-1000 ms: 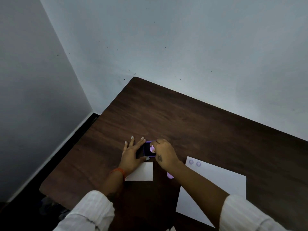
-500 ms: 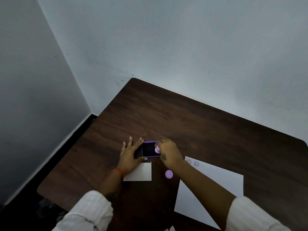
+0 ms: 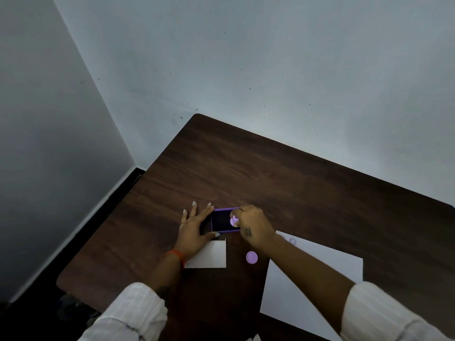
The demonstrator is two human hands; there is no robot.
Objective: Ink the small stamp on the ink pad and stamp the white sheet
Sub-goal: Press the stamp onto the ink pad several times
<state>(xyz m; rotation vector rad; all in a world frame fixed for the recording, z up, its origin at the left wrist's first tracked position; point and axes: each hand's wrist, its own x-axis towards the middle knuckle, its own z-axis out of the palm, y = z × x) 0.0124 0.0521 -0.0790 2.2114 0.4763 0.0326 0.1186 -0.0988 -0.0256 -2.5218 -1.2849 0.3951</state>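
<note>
A purple-rimmed ink pad (image 3: 221, 221) with a dark inked face lies on the brown table. My right hand (image 3: 254, 227) pinches a small lilac stamp (image 3: 234, 221) and holds it down on the pad's right part. My left hand (image 3: 195, 228) lies flat with fingers spread against the pad's left side, thumb along its near edge. The white sheet (image 3: 320, 279) lies to the right under my right forearm, with faint round purple marks (image 3: 292, 241) near its far corner.
A small white card (image 3: 211, 255) lies just below the pad. A round lilac cap (image 3: 251, 257) sits between the card and the sheet. Grey walls stand behind and to the left of the table (image 3: 295, 183), whose left edge drops to a dark floor.
The right hand with the stamp has shifted slightly right over the pad, uncovering the lilac cap on the table. The left hand has stayed at the pad.
</note>
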